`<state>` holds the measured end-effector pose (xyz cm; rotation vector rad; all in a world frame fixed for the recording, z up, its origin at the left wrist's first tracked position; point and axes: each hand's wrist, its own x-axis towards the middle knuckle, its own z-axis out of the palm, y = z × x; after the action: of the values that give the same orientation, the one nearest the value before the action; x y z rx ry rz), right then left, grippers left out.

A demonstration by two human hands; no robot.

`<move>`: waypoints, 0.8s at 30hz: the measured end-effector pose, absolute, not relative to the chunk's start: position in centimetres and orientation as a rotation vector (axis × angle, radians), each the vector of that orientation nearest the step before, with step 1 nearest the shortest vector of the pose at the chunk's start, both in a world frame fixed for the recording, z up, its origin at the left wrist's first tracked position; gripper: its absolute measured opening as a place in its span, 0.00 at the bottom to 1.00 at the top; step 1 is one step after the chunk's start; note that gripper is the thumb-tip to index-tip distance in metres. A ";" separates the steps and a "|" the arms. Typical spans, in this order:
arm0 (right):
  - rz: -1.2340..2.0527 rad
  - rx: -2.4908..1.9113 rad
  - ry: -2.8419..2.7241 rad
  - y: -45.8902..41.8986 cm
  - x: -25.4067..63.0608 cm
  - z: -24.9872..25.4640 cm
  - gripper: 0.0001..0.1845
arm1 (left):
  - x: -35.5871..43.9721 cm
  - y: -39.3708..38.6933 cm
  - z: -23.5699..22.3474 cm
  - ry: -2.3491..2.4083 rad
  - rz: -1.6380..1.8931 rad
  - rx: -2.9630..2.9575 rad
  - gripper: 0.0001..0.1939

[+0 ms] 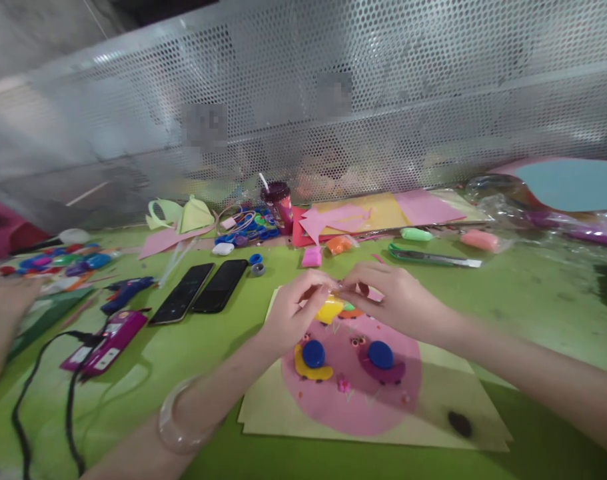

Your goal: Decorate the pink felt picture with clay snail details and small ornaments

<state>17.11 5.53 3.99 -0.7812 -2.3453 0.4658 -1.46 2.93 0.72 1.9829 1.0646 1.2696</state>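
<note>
My left hand (300, 308) and my right hand (390, 300) meet above the paper, fingertips pinched on a small clear packet with something soft and yellow, like modelling clay (329, 311), inside. Below lies a pale yellow sheet (448, 393) with a pink paper circle (348, 413) on it. Two snail figures show on the circle: a yellow one with a blue cap (314, 354) and a purple one with a blue cap (380, 355). An orange and green shape (350, 311) is partly covered by my hands. A tiny pink flower (343, 385) sits between the snails.
Two phones (182, 293), a glue gun (128, 292) and a magenta power strip (106, 343) with black cables lie left. Behind are a cup with a straw (278, 203), wrapped clay (338, 245) and a cutter (433, 257). Another person's arm (6, 320) is at far left.
</note>
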 end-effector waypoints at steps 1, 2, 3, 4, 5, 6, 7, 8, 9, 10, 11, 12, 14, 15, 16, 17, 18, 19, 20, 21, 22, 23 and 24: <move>0.428 -0.746 -2.323 5.6 17.1 3.7 0.08 | -1.5 2.9 0.7 1.061 1.271 1.999 0.08; 0.407 -0.719 -2.301 5.6 17.1 3.4 0.08 | -1.5 2.9 0.7 1.049 1.275 2.028 0.08; 0.405 -0.701 -2.276 5.7 17.2 3.1 0.07 | -1.5 2.9 0.7 1.030 1.285 2.066 0.08; 0.415 -0.682 -2.247 5.7 17.2 3.0 0.06 | -1.6 2.9 0.7 1.006 1.302 2.107 0.08; 0.437 -0.664 -2.220 5.7 17.3 2.8 0.06 | -1.6 2.9 0.7 0.975 1.326 2.147 0.07; 0.470 -0.645 -2.188 5.7 17.5 2.8 0.06 | -1.6 2.8 0.7 0.943 1.350 2.174 0.07; 0.520 -0.627 -2.154 5.6 17.6 2.8 0.07 | -1.6 2.7 0.7 0.917 1.374 2.181 0.07; 0.586 -0.619 -2.118 5.5 17.7 2.9 0.08 | -1.6 2.6 0.7 0.902 1.391 2.171 0.07; 0.663 -0.623 -2.078 5.4 17.9 3.0 0.08 | -1.6 2.5 0.8 0.898 1.399 2.150 0.08; 0.745 -0.637 -2.030 5.4 18.0 3.2 0.08 | -1.6 2.4 0.8 0.898 1.407 2.125 0.08; 0.834 -0.646 -1.970 5.3 18.1 3.3 0.07 | -1.6 2.3 0.8 0.904 1.413 2.098 0.08; 0.922 -0.650 -1.905 5.3 18.2 3.4 0.07 | -1.5 2.2 0.8 0.913 1.417 2.071 0.08; 1.069 -0.632 -1.787 5.4 18.3 3.5 0.06 | -1.5 2.1 0.8 0.929 1.420 2.003 0.08; 1.122 -0.621 -1.748 5.4 18.4 3.5 0.06 | -1.4 2.2 0.8 0.943 1.415 1.952 0.08; 1.152 -0.629 -1.727 5.6 18.4 3.4 0.06 | -1.4 2.2 0.7 0.970 1.413 1.885 0.08; 1.152 -0.660 -1.721 5.7 18.3 3.1 0.07 | -1.3 2.3 0.7 1.004 1.414 1.800 0.07; 1.115 -0.712 -1.730 5.7 18.3 2.8 0.07 | -1.2 2.4 0.6 1.037 1.426 1.697 0.07; 1.050 -0.776 -1.748 5.7 18.2 2.5 0.07 | -1.1 2.6 0.6 1.062 1.449 1.579 0.07; 0.976 -0.835 -1.772 5.7 18.1 2.2 0.07 | -1.1 2.8 0.5 1.072 1.484 1.450 0.07; 0.914 -0.870 -1.799 5.5 18.1 2.0 0.08 | -1.0 3.0 0.5 1.064 1.526 1.320 0.08; 0.887 -0.871 -1.834 5.2 17.9 2.0 0.08 | -1.0 3.2 0.5 1.044 1.569 1.199 0.08; 0.905 -0.834 -1.868 4.8 17.8 2.2 0.09 | -1.0 3.4 0.4 1.023 1.607 1.102 0.09; 0.961 -0.763 -1.893 4.4 17.7 2.7 0.08 | -1.0 3.7 0.4 1.009 1.638 1.033 0.09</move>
<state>17.72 4.36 2.67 -0.7633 -1.8933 0.9611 -1.04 3.68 0.42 1.0332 1.0094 1.6383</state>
